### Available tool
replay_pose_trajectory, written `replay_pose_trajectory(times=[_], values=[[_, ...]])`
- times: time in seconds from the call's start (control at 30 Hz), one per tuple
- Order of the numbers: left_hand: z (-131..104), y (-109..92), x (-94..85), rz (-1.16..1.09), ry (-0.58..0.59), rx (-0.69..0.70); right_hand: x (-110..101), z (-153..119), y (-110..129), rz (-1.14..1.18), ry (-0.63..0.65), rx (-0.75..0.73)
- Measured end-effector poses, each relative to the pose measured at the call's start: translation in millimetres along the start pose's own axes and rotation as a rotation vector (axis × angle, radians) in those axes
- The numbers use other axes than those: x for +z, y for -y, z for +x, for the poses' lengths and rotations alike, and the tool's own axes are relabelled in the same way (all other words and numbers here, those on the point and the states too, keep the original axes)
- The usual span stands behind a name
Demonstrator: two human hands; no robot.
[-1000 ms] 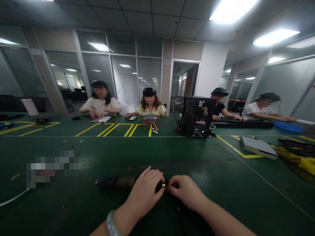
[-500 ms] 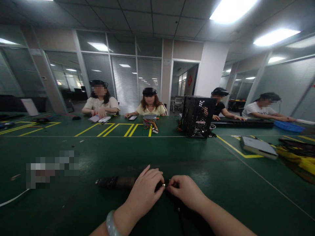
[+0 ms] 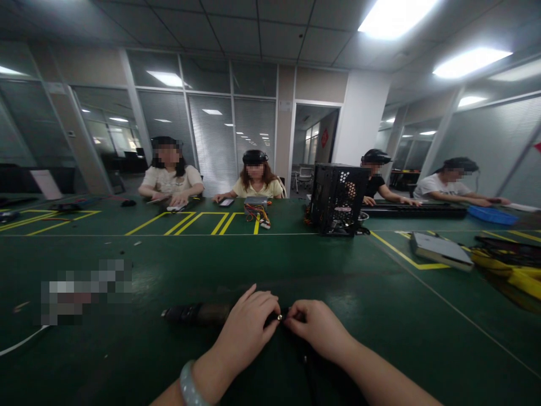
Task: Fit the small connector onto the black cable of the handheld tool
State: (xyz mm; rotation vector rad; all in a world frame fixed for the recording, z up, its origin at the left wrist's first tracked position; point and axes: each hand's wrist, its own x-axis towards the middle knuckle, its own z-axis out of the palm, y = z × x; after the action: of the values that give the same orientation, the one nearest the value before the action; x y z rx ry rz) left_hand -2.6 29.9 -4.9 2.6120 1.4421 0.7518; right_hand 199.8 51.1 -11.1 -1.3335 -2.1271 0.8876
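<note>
A long dark electric screwdriver (image 3: 207,313) lies across the green table, its narrow tip pointing left. My left hand (image 3: 249,321) is closed around its right end, the fingers curled and the thumb low. Close to that thumb a small shiny metal piece catches light at the end. My right hand (image 3: 316,327) pinches a black cable (image 3: 305,361) end right beside it, thumb against forefinger. The fingers cover most of the joint, so whether the two parts touch cannot be made out. Below, the cable runs down toward me.
A black computer case (image 3: 338,200) stands beyond my hands, with a power supply (image 3: 256,202) and wires to its left. A silver flat box (image 3: 440,251) and yellow-black bundle (image 3: 524,276) are at right. A blurred-out item (image 3: 84,293) lies left. Several people sit across the table.
My hands and the screwdriver keep nearly the same pose, with the view shifted slightly. Across the table, the hands of the person at far left have moved a little.
</note>
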Motion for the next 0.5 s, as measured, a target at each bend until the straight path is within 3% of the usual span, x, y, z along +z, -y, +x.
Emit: replay_pose_trajectory(times=[0.5], values=[[0.7, 2.0, 1.6, -0.039, 0.070, -0.018, 6.0, -2.1, 2.9, -0.018, -0.034, 0.000]])
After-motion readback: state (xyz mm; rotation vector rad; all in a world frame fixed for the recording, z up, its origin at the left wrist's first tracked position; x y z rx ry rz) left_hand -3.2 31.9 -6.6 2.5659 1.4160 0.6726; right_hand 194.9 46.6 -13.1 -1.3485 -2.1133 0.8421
